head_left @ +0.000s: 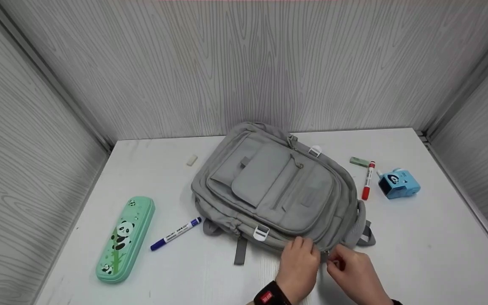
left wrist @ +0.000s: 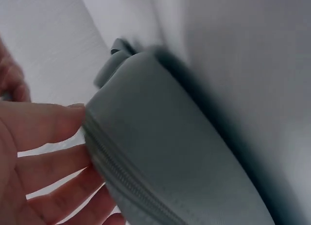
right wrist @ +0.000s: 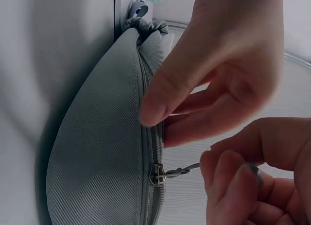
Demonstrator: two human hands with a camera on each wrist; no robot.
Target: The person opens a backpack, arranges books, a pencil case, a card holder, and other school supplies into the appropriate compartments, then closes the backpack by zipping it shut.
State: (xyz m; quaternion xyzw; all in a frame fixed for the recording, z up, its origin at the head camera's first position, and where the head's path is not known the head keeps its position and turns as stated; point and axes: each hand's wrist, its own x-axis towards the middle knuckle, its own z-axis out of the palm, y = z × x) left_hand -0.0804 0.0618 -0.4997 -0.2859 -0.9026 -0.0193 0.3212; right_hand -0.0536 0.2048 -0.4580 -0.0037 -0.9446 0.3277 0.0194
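The bag (head_left: 271, 186) lies flat on the white table (head_left: 417, 254), front pockets up, its near edge at both hands. The right hand (head_left: 356, 271) has the zip pull (right wrist: 177, 172) pinched between thumb and fingertip, the slider sitting on the zip line along the bag's rim. The left hand (head_left: 299, 262) rests on that same rim just beside it, fingers fairly straight and pressing the fabric (bracing it, by the look of things).

My read: this is the zip step, right at its start, since the teeth above the slider look closed in the right wrist view. Which way the slider is meant to travel, I can't tell. The next move calls for a steady pull along the curve of the seam, with the left hand keeping the cloth taut so the slider doesn't snag at the bend.

Around the bag: a green case (head_left: 125, 239) with pandas lies well to the left, a blue pen (head_left: 176, 234) between it and the bag, and a small eraser (head_left: 191, 160) further back. To the right lie a red pen (head_left: 368, 180), a small green piece (head_left: 359, 161), and a blue sharpener (head_left: 398, 183). Grey wood-grain walls (head_left: 244, 63) box the table in on three sides.
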